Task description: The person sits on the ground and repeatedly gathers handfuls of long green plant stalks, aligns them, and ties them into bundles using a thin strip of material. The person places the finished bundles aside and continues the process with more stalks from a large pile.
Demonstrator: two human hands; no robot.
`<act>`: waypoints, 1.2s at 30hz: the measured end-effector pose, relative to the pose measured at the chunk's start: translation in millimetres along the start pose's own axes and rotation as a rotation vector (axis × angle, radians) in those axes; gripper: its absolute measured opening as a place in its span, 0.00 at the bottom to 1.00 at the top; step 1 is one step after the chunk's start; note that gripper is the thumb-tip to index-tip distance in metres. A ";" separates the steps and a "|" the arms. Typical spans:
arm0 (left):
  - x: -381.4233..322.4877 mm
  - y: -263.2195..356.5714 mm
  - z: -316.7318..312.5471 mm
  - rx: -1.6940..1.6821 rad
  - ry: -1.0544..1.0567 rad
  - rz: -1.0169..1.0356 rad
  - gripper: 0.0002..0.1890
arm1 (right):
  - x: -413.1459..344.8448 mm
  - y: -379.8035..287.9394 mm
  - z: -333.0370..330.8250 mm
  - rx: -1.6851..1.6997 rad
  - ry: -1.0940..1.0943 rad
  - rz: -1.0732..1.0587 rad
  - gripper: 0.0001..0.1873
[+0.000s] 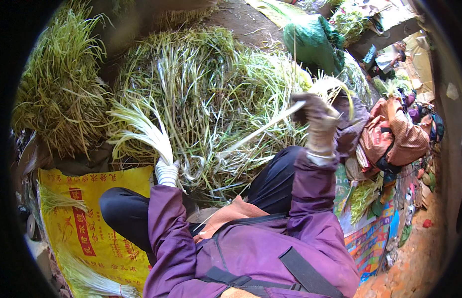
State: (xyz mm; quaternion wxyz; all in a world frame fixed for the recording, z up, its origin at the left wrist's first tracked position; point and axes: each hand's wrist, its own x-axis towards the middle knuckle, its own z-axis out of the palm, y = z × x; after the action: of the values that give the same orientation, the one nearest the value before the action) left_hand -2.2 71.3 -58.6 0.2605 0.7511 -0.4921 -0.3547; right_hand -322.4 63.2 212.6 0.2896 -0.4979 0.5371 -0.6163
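Observation:
My left hand [167, 172], in a striped white glove, grips the pale lower end of a bundle of leafy stalks [156, 138] whose leaves fan to the upper left. Raised at the right, my right hand [320, 111] wears a soiled, darker glove and is blurred by motion. A long pale stalk [262, 128] slants down to the left from its fingers; pale leaves show just behind it. Before my crossed legs lies a large heap of long green stalks [201, 82], some of them yellowed.
At my left a yellow printed woven sack [100, 223] bears a tied bundle of stalks [100, 281]. Another tall heap [63, 85] stands at the upper left. A person in an orange patterned garment [395, 134] sits close at the right. Green netting [315, 41] lies beyond the heap.

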 end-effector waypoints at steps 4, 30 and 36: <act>-2.6 1.6 -16.3 -0.840 -0.029 -0.265 0.16 | 8.8 61.4 84.2 -0.009 -0.488 0.246 0.15; -10.1 53.0 -89.4 -2.002 -0.309 -0.068 0.23 | -136.8 282.1 259.6 -1.097 -1.480 0.267 0.12; -5.0 50.9 -74.5 -1.976 -0.346 -0.229 0.20 | 0.2 291.9 294.7 -1.097 -0.576 0.198 0.21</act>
State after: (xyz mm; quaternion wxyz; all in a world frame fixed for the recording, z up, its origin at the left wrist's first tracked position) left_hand 27.1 59.7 26.2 0.6555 0.1799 0.0662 -0.7305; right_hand -101.9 -121.7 -86.2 0.1806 -0.6678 0.7194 -0.0623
